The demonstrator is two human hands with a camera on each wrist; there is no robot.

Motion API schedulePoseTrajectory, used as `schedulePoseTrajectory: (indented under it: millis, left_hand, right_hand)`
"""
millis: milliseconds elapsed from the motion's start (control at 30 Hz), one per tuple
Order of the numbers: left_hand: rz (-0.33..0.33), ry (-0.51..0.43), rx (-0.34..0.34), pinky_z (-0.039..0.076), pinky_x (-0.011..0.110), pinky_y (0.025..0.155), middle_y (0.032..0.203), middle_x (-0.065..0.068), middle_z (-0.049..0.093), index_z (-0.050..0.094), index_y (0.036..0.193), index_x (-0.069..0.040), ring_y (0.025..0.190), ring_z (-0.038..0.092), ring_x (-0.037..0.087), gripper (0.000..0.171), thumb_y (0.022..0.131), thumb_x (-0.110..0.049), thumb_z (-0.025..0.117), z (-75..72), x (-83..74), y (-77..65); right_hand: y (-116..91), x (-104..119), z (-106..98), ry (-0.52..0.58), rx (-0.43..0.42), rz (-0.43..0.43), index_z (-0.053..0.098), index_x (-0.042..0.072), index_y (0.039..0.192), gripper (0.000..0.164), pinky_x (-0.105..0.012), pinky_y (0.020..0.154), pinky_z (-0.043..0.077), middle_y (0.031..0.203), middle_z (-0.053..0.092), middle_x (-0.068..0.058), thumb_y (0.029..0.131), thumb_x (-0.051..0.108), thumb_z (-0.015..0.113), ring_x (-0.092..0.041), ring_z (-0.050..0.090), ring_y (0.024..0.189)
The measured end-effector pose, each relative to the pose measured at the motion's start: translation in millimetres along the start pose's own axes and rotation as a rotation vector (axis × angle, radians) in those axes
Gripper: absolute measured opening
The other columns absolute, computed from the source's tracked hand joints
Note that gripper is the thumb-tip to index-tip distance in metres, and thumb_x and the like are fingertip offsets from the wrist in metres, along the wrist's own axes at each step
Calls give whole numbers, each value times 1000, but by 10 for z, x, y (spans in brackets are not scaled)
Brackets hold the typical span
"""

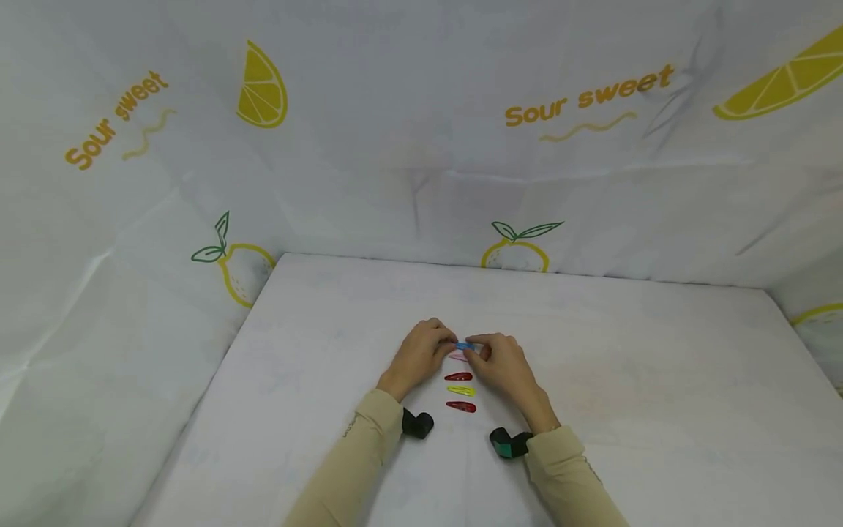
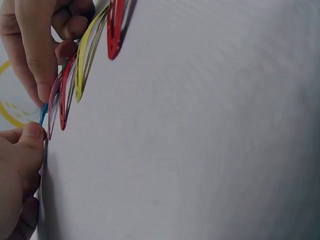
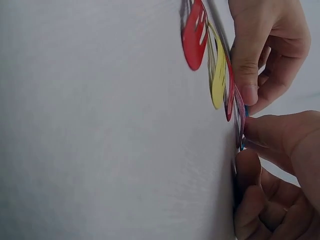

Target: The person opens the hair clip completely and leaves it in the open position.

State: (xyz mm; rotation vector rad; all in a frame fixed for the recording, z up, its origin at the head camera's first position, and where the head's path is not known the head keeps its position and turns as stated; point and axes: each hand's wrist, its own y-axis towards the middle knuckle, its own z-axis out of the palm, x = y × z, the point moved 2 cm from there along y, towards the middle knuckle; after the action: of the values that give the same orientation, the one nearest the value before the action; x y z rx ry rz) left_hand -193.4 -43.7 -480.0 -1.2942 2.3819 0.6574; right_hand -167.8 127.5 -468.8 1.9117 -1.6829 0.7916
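Observation:
Both hands meet at a blue snap hair clip (image 1: 465, 345) at the far end of a column of clips. My left hand (image 1: 421, 353) pinches its left end between thumb and fingertips, and my right hand (image 1: 502, 362) pinches its right end. A pink hair clip (image 1: 457, 356) lies just in front, partly covered by the right fingers. Nearer to me lie a red hair clip (image 1: 458, 376), a yellow hair clip (image 1: 461, 391) and another red hair clip (image 1: 461, 407), roughly parallel. In the left wrist view, only a sliver of the blue clip (image 2: 43, 114) shows between the fingertips.
A white cloth covers the table (image 1: 658, 395), and a white lemon-print sheet (image 1: 395, 132) hangs behind it. Black straps (image 1: 418, 424) stick out at both wrists, beside the beige sleeves (image 1: 356, 461). The table's back edge runs well beyond the hands.

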Motion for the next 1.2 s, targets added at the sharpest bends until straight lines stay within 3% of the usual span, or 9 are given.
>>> schedulePoseTrajectory:
  millis: [533, 667, 833, 1000, 1200]
  left_hand:
    - [-18, -35, -19, 53, 30, 83, 99, 5, 75, 77, 106, -7, 92, 66, 18, 15, 100, -15, 65, 32, 19, -62]
    - [-21, -100, -20, 56, 31, 84, 103, 7, 77, 76, 108, -5, 94, 70, 19, 16, 100, -12, 65, 11, -2, -88]
    - [-45, -198, -22, 59, 29, 87, 108, 9, 78, 75, 111, -3, 97, 73, 17, 17, 100, -11, 65, -16, -47, -167]
    - [3, -281, -61, 59, 24, 84, 106, 9, 79, 75, 113, -2, 93, 74, 16, 20, 98, -14, 69, -94, -152, -281]
    - [93, -331, -147, 59, 23, 79, 98, 9, 79, 76, 109, -2, 85, 74, 17, 19, 93, -11, 74, -248, -314, -432]
  right_hand:
    - [-41, 6, 45, -10, 18, -38, 74, 2, 122, 30, -20, 49, 29, 61, 49, 2, 96, 15, 71, -9, 40, 52]
    - [-63, 6, 43, 8, 9, -34, 74, 4, 122, 28, -20, 50, 33, 66, 57, -1, 96, 15, 70, -10, 44, 56]
    - [-149, 31, 25, 58, -26, -69, 74, 3, 122, 28, -22, 60, 48, 85, 73, -6, 96, 15, 70, -11, 61, 68]
    - [-282, 89, -22, 135, -100, -181, 74, -3, 118, 27, -26, 72, 61, 101, 79, -15, 94, 9, 72, -21, 76, 83]
    - [-473, 172, -101, 284, -103, -257, 73, -7, 118, 27, -20, 69, 60, 102, 78, -18, 94, 4, 71, -25, 77, 84]
